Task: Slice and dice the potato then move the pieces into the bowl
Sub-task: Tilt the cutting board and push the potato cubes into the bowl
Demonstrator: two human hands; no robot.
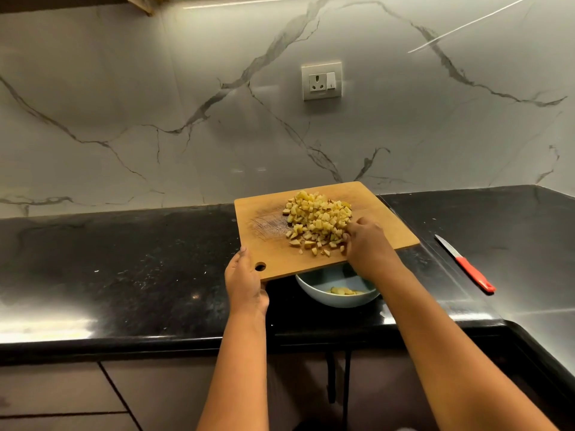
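1. The left hand (pixel 245 283) grips the near left corner of the wooden cutting board (pixel 270 244), thumb on top beside the hanging hole (pixel 260 267), remaining fingers curled under the edge. The forearm extends straight out from the body.
2. The right hand (pixel 367 244) rests on the board surface with fingers curved against the right side of the diced potato pieces (pixel 319 222). It cups the heap; whether any piece is pinched cannot be told.
3. The board is held above the black countertop (pixel 124 259), its near edge overhanging the light blue bowl (pixel 339 298). The far edge sits higher in view than the near edge.
4. The dice form one heap right of board centre; loose pieces lie scattered toward the near edge. A few pieces lie inside the bowl.
5. The bowl stands on the countertop near its front edge, partly hidden beneath the board and right wrist.
6. A red-handled knife (pixel 466 264) lies well to the right on the countertop, blade pointing away toward the wall, long axis diagonal.
7. A wall socket (pixel 321 80) sits on the marble backsplash (pixel 124 119) above the board.
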